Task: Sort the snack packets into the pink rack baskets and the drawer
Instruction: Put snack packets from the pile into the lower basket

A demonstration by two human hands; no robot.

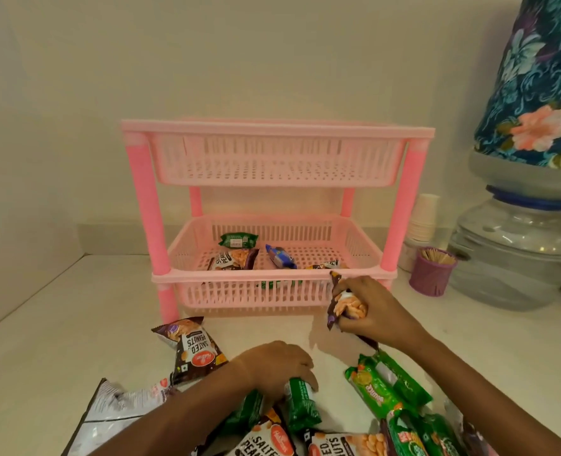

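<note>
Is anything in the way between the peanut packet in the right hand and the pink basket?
Nothing visible blocks it. The right hand holds the peanut packet just in front of the lower basket's front rim, which it must clear. The basket is open on top, with bare floor behind the rim.

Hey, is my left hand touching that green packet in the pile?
Touching. The head view shows the left hand with fingers curled over the top of the green packet, no gap between them.

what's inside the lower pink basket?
Lower basket: green packet, peanut packet, blue packet, another at right, partly hidden by the front rim. More show dimly through the slats.
</note>
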